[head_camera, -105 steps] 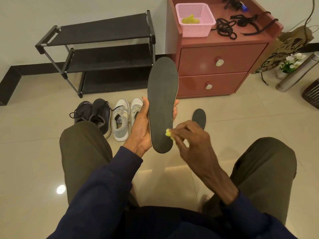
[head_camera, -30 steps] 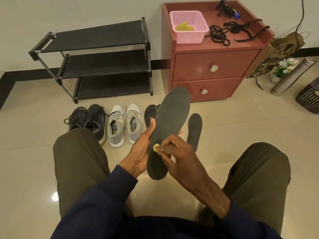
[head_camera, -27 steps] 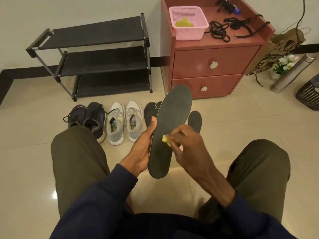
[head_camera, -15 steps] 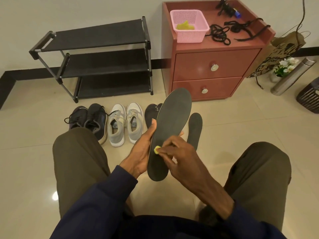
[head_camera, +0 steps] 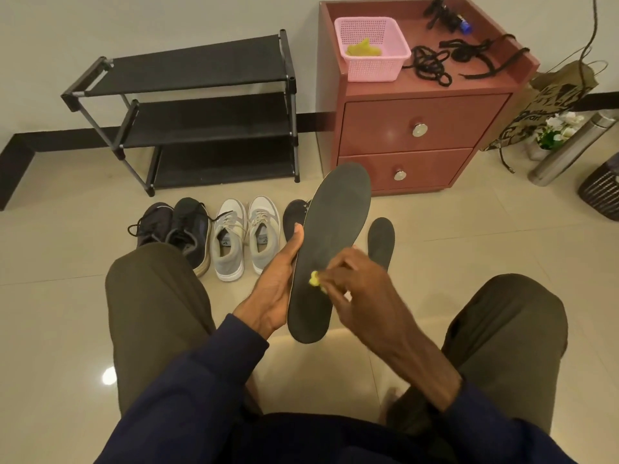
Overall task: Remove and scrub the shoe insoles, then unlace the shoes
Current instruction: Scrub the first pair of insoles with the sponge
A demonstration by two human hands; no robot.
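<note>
A black three-tier shoe rack (head_camera: 201, 122) stands against the wall at ten o'clock of the view, and a red-brown two-drawer cabinet (head_camera: 425, 128) stands at one o'clock. At centre, between the person's knees, a long black insole (head_camera: 335, 229) is held off the floor, its toe tilted toward one o'clock. The left hand (head_camera: 274, 286) grips its left edge from eight o'clock, thumb lying up along the rim and fingers hidden behind. The right hand (head_camera: 361, 286), somewhat blurred, comes in from four o'clock with its fingertips bunched, pinching a small yellow scrubbing piece (head_camera: 315, 279) against the insole's lower half. On the floor at ten o'clock of the insole sit a pair of dark sneakers (head_camera: 174, 226) and, just beside them, a pair of grey sneakers (head_camera: 246, 236). A pink basket (head_camera: 371, 67) and loose black laces (head_camera: 430, 65) lie on the cabinet top. A second insole (head_camera: 380, 241) lies on the floor at three o'clock of the held one.
</note>
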